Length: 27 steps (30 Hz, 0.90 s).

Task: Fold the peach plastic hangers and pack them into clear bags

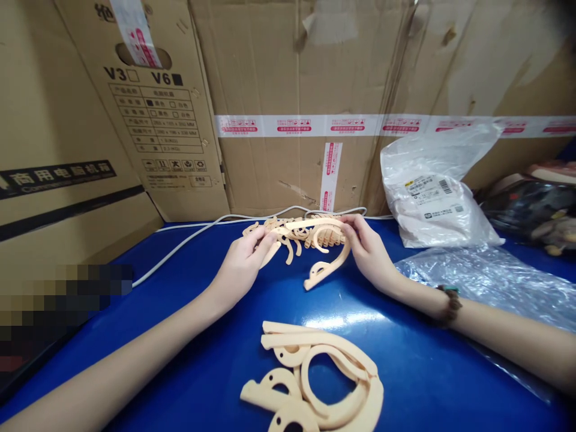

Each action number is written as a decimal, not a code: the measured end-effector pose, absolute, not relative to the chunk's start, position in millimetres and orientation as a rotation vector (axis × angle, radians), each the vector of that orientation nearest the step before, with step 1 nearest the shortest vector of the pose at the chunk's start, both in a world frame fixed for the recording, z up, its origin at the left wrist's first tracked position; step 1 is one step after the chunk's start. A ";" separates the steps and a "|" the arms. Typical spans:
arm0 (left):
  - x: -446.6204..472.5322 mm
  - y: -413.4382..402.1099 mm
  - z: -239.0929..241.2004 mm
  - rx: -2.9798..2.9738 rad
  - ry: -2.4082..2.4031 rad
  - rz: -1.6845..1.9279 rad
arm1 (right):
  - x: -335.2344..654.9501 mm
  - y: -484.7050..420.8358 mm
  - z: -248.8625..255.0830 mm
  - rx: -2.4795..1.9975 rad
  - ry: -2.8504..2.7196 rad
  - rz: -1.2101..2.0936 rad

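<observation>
Both of my hands hold one beige folding hanger [332, 270] above the blue tabletop. My left hand [243, 259] is closed, pinching its left end between thumb and fingers. At the right bend, the thumb and fingers of my right hand [369, 252] are closed on the same hanger. One arm of it hangs down and to the left from my right hand. Behind it lies a row of more beige hangers [288, 251], partly hidden by the held one and my left hand. Closer to me, several folded hangers [378, 390] lie in a loose pile, cut off by the bottom edge.
Cardboard boxes [279, 66] stand along the back and left of the blue table [189, 354]. A white cable [180, 243] runs along the back. At right are a white labelled plastic bag [432, 192], clear plastic wrap [508, 282] and a dark bundle [513, 204].
</observation>
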State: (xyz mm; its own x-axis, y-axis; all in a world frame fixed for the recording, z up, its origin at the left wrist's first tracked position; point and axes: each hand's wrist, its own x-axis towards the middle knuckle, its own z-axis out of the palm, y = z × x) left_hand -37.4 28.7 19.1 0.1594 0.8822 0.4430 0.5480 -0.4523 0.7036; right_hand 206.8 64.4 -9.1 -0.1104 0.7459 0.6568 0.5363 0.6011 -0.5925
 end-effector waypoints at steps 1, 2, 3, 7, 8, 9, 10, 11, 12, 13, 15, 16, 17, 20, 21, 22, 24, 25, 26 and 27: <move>-37.2 29.1 17.7 2.080 1.347 1.159 | 207.3 65.7 -9.3 -1.063 -1.767 0.238; -36.6 29.3 16.0 2.099 1.332 1.109 | 207.6 66.9 -9.6 -1.077 -1.762 0.226; -35.7 29.2 14.1 2.120 1.317 1.056 | 207.8 67.9 -9.8 -1.090 -1.768 0.207; -29.6 26.2 7.3 2.184 1.296 0.887 | 206.4 69.5 -10.1 -1.130 -1.925 0.016; -27.7 24.8 6.3 2.189 1.292 0.864 | 205.5 68.8 -10.0 -1.109 -1.988 -0.047; -25.9 23.3 5.8 2.182 1.283 0.845 | 204.5 67.7 -9.8 -1.062 -2.060 -0.102; -24.2 21.9 5.6 2.166 1.268 0.825 | 203.4 66.1 -9.6 -0.993 -2.132 -0.149; -22.7 20.6 5.6 2.145 1.249 0.808 | 202.4 64.4 -9.5 -0.912 -2.201 -0.191; -21.6 19.6 5.9 2.122 1.230 0.797 | 201.5 62.7 -9.4 -0.833 -2.262 -0.228; -20.8 19.0 6.4 2.100 1.212 0.791 | 200.7 61.2 -9.4 -0.769 -2.311 -0.254; -20.7 18.9 7.1 2.061 1.190 0.804 | 199.7 59.4 -9.8 -0.710 -2.350 -0.280; -21.1 19.3 7.3 2.037 1.184 0.815 | 199.6 59.2 -10.2 -0.704 -2.342 -0.291; -21.6 20.1 7.2 2.005 1.176 0.821 | 199.6 59.3 -10.6 -0.700 -2.330 -0.307; -23.1 23.3 5.4 1.880 1.132 0.782 | 200.2 59.5 -11.2 -0.686 -2.343 -0.444; -23.3 24.3 4.5 1.842 1.113 0.759 | 200.6 59.0 -11.0 -0.685 -2.372 -0.505; -23.3 25.2 3.5 1.810 1.093 0.739 | 200.9 58.2 -10.6 -0.688 -2.406 -0.567; -22.8 26.3 1.8 1.766 1.061 0.716 | 201.5 56.0 -9.3 -0.690 -2.470 -0.678; -22.4 26.5 1.2 1.759 1.055 0.715 | 201.7 55.0 -8.7 -0.688 -2.493 -0.727; -21.7 26.4 0.6 1.761 1.057 0.717 | 201.9 54.2 -8.2 -0.685 -2.509 -0.772; -20.9 25.9 0.1 1.769 1.064 0.721 | 202.0 53.8 -7.7 -0.681 -2.518 -0.814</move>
State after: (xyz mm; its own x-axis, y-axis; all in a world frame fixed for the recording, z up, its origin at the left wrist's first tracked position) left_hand -20.9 25.9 0.1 0.4545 0.8904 0.0234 0.3519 -0.2037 0.9136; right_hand 202.0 53.8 -7.7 -0.7986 0.3218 0.5086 0.5587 0.7107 0.4276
